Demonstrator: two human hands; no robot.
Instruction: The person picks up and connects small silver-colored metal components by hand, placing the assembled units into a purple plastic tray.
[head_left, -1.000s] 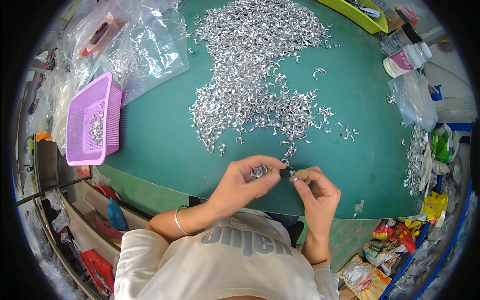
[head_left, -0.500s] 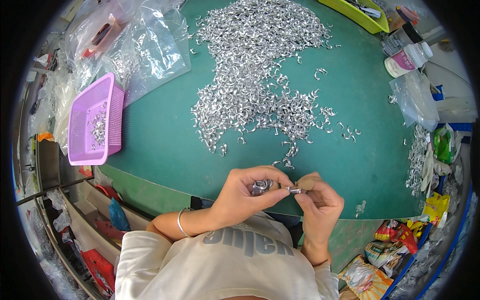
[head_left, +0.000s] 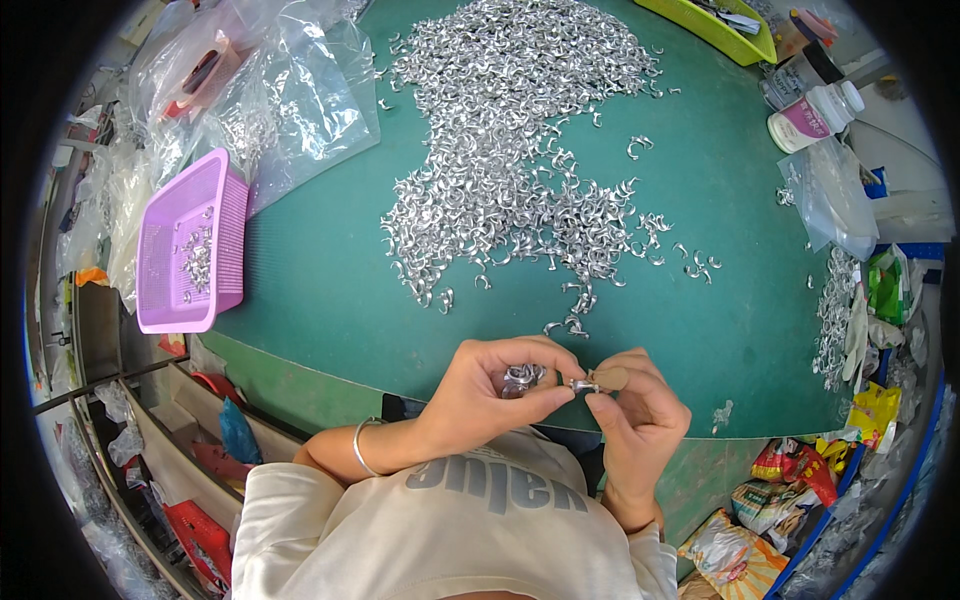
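My left hand [head_left: 468, 395] is curled around several small shiny curved metal pieces [head_left: 522, 378] cupped in its palm. Between the fingertips of both hands sits one more small metal piece [head_left: 583, 385], held at the near edge of the green table [head_left: 330, 300]. Closed in a pinch, my right hand [head_left: 640, 408] grips this piece along with a small flat brown scrap [head_left: 611, 379], whose material I cannot tell. Just beyond my hands spreads a large heap of similar curved metal pieces [head_left: 500, 170], with a few stray ones close to my fingers.
At left stands a pink-purple plastic basket [head_left: 232, 240] with some metal pieces inside, beside clear plastic bags [head_left: 320, 110]. Far right are a yellow-green tray [head_left: 700, 30] and a white bottle [head_left: 815, 118]. More metal pieces [head_left: 832, 320] lie along the right edge, near snack-like packets [head_left: 790, 465].
My right hand has shifted slightly right, and the brown scrap and the metal piece at the fingertips have turned a little. My left hand stays nearly in place.
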